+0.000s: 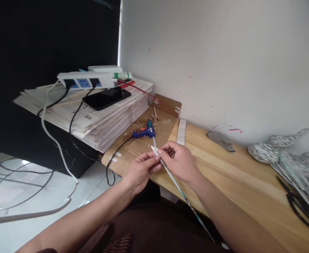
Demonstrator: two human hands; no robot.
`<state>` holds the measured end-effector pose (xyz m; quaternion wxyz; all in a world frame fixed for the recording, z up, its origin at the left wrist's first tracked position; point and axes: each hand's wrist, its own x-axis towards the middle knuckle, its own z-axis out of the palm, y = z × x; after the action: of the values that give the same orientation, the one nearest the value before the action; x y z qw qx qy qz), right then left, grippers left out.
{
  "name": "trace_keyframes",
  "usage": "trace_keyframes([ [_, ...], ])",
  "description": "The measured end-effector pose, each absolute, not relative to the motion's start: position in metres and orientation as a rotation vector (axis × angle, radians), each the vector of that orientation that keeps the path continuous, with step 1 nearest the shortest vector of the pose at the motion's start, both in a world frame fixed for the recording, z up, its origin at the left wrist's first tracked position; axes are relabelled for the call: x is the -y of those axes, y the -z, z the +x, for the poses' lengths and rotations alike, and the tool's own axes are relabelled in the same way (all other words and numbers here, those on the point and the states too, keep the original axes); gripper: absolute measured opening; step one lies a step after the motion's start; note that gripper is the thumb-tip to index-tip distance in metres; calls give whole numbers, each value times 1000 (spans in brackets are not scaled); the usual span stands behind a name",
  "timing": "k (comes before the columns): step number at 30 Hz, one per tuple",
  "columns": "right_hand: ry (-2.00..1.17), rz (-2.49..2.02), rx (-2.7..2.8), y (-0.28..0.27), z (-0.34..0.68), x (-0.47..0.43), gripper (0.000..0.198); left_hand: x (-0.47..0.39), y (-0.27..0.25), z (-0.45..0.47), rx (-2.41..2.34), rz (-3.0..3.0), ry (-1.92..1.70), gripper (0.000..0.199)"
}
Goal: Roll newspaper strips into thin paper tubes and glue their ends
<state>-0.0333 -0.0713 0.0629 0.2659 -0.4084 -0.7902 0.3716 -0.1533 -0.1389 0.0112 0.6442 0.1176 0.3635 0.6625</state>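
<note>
A long thin rolled paper tube, white with greenish patches, runs from my fingertips down past my lap. My left hand pinches its flattened, pointed white end between thumb and fingers. Close beside it, my right hand is closed on the same end, thumb on top. The fingertips of both hands nearly meet there. Just beyond them lies a blue glue gun with a translucent glue stick projecting toward my hands. It rests on a brown cardboard sheet strewn with small scraps.
On the left, a tall newspaper stack carries a power strip and a black phone. Cords hang down its side. Along the wooden table at right are a grey cloth, woven paper pieces, paper tubes and black scissors.
</note>
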Motion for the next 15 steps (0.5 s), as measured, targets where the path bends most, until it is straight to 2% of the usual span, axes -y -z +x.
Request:
trace_keyframes([
  [7, -1533, -1133, 1903, -54, -44, 55, 15, 143, -14, -167, -838, 210, -1506, 5],
  [11, -1516, -1101, 1974, -51, -69, 37, 20, 151, -17, -181, -865, 197, -1554, 6],
  [15, -1505, -1211, 2141, -41, -118, 15, 36, 161, -21, -192, -897, 200, -1603, 6],
])
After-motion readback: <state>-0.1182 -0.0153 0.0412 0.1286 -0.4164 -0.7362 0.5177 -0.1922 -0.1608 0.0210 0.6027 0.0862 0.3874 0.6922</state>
